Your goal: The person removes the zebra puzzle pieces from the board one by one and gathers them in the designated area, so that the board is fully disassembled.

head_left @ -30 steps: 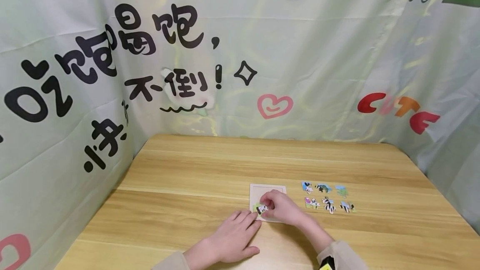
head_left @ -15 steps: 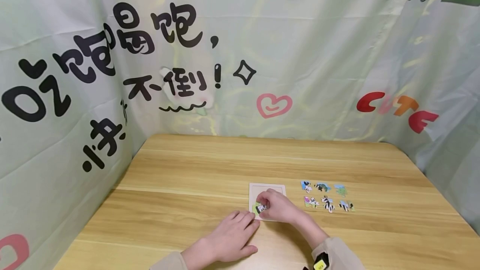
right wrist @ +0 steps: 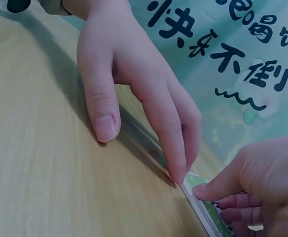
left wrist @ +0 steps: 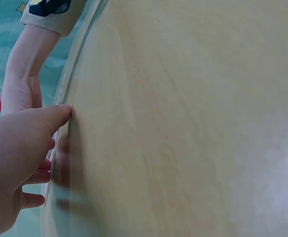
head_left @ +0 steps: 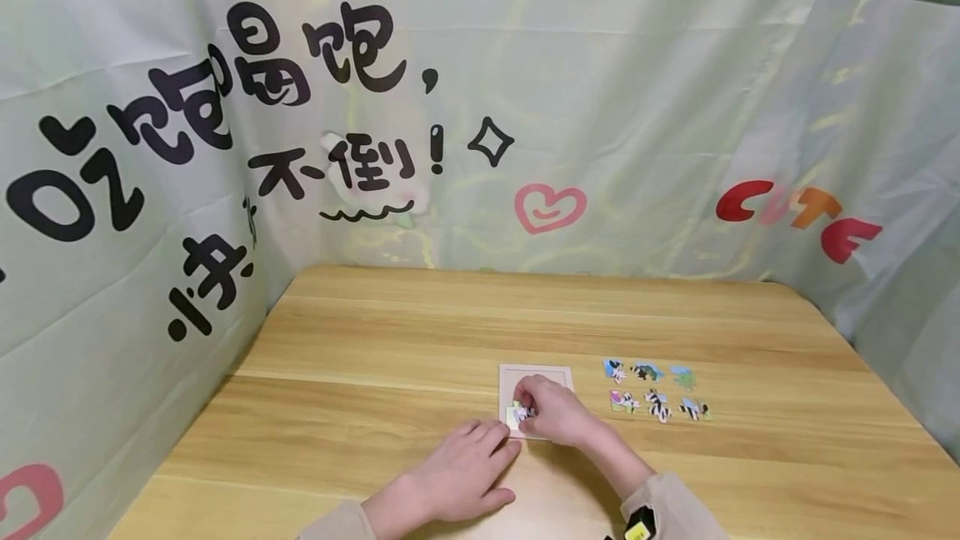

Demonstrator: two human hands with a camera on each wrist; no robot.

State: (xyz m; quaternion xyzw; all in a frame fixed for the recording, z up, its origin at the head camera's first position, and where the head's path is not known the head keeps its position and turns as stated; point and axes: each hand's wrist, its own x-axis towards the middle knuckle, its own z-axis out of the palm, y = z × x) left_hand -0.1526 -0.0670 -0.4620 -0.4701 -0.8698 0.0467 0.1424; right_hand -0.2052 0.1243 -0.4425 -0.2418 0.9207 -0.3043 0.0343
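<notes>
A pale square puzzle tray point(head_left: 502, 390) lies on the table, and a green puzzle piece point(head_left: 513, 417) with a black-and-white figure is in its near left corner. My right hand point(head_left: 557, 412) pinches this piece with thumb and curled fingers; in the right wrist view the thumb of the right hand point(right wrist: 262, 182) lies on its green part. My left hand point(head_left: 467, 472) lies palm down with fingers extended, its fingertips at the tray's near left corner. In the left wrist view the left hand point(left wrist: 16, 153) shows at the table edge, with the piece hidden.
Several loose puzzle pieces lie in two rows right of the tray, among them a zebra-striped piece point(head_left: 657, 406) and a green-and-blue piece point(head_left: 682, 377). The wooden table point(head_left: 360, 340) is bordered by a printed cloth backdrop point(head_left: 637, 123) at the back and sides.
The piece under my right hand looks paler and slightly shifted or tilted in the tray corner. Both hands stay almost in place.
</notes>
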